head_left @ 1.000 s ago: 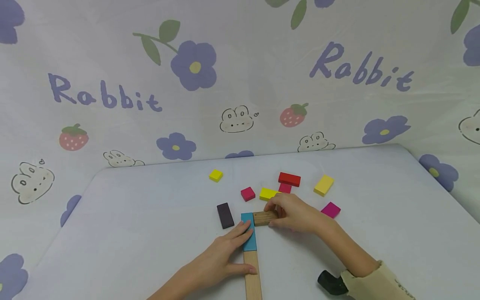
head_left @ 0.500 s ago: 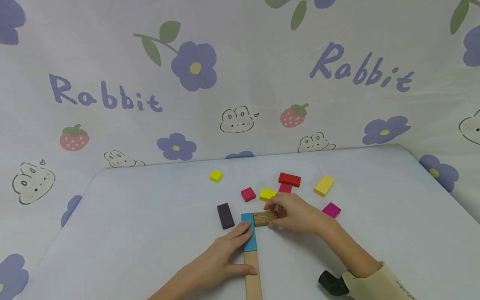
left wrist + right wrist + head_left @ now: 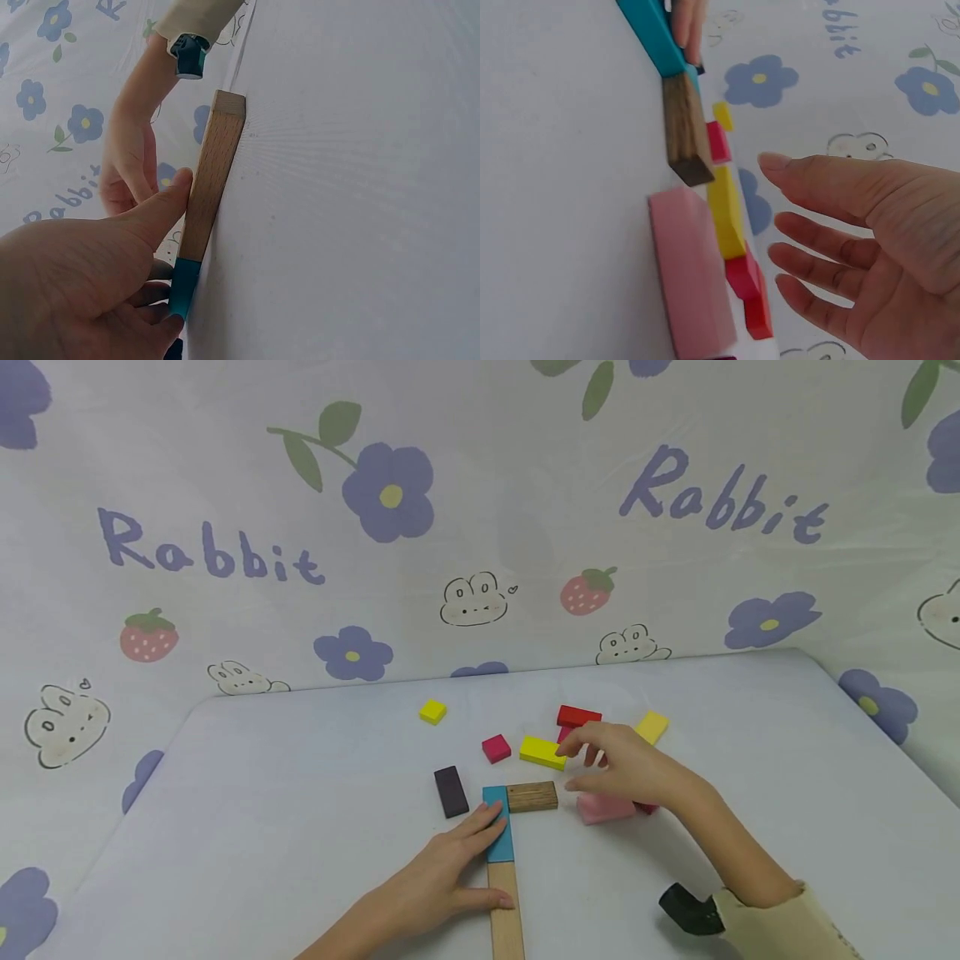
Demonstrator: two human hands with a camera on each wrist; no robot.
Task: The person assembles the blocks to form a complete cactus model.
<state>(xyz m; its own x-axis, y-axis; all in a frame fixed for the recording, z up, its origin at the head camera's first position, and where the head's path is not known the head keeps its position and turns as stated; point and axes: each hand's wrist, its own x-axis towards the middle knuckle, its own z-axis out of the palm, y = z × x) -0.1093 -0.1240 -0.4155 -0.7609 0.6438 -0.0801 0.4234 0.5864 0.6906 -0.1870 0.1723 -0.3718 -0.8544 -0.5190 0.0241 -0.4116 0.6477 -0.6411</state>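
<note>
My left hand [image 3: 435, 881] rests along a row of blocks, its fingers over the blue block [image 3: 498, 852] and its thumb touching the light wooden block [image 3: 506, 935]. The two blocks lie end to end. A brown wood-grain block [image 3: 532, 797] meets the far end of the blue one at a right angle. My right hand [image 3: 633, 764] hovers apart from that brown block, just above a pink block [image 3: 603, 808]. Nothing is between its fingers. In the right wrist view the right hand [image 3: 870, 255] shows its thumb and fingers spread apart.
A dark block [image 3: 451, 792] lies left of the blue one. Beyond are a crimson cube [image 3: 496, 748], a yellow block [image 3: 542, 752], a small yellow block [image 3: 432, 712], a red block [image 3: 578, 717] and a pale yellow block [image 3: 652, 727]. A patterned cloth [image 3: 480, 527] hangs behind the table.
My right hand has let go of the brown wood-grain block and moved right and slightly up, uncovering the yellow block and the pink one. The left hand stays where it was.
</note>
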